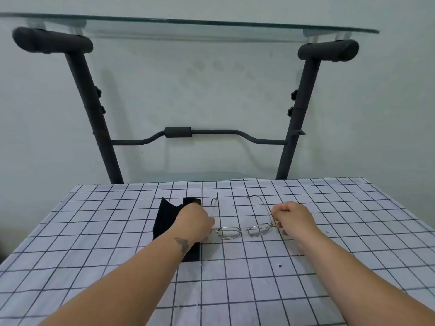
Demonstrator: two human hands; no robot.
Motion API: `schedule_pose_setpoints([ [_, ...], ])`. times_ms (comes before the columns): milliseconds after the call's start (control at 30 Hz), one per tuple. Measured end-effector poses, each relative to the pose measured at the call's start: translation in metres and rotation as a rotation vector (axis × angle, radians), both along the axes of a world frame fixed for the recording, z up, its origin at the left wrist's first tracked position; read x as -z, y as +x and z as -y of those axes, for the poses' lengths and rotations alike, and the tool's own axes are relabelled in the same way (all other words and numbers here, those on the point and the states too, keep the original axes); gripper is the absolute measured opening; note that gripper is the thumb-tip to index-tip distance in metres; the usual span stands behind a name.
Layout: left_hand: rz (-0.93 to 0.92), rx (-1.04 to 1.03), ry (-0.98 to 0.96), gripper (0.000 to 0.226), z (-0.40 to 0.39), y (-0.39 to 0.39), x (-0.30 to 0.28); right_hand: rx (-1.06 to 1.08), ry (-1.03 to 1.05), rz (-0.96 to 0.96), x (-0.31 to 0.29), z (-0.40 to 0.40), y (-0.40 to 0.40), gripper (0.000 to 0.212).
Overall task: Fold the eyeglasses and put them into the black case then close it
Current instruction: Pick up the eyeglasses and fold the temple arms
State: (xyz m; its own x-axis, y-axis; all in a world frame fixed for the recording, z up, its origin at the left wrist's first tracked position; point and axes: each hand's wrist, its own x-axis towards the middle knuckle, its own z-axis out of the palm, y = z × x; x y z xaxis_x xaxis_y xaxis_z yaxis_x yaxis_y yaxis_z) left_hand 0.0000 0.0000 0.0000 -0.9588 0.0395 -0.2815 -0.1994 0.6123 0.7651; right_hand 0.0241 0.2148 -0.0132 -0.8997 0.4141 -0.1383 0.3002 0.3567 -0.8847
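A white tablecloth (329, 231) with a dark grid pattern carries silver-rimmed eyeglasses (242, 229) and a black case (167, 220).

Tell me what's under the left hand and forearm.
The black case lies on the checked cloth beneath the left hand. Its middle is covered, so whether it is open cannot be seen.

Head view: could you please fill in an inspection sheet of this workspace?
Surface: grid-checked cloth, some small dark specks.
Job's things: eyeglasses unfolded, both temples open; black case open, partly hidden under the left forearm.
Clutter: nothing seen.
Grippers: left hand pinches the frame's left end; right hand pinches the right end.
Cables: nothing seen.
Surroundings: glass-topped desk on black legs, pale wall.
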Motion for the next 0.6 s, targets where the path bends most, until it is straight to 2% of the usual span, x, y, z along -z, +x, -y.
schedule_pose_setpoints([
  [33,0.011,0.001,-0.009,0.007,0.0,-0.003,0.001,0.002,-0.011,0.005,0.001,-0.002,-0.001,0.011],
  [200,0.051,-0.025,0.033,0.023,-0.001,-0.008,0.003,-0.001,-0.061,0.054,0.01,-0.005,-0.006,0.013],
  [300,0.07,-0.022,0.035,0.026,-0.002,-0.009,0.002,-0.021,-0.065,0.079,0.013,-0.007,-0.006,0.022],
  [400,0.093,-0.015,0.047,0.023,-0.003,-0.01,0.003,-0.03,-0.081,0.101,0.015,-0.009,-0.008,0.025],
  [467,0.134,-0.012,0.053,0.013,-0.005,-0.008,0.001,-0.021,-0.115,0.113,0.017,-0.009,-0.009,0.025],
  [600,0.24,-0.015,0.075,0.016,-0.01,-0.003,-0.006,-0.001,-0.174,0.14,0.022,-0.01,-0.011,0.018],
])
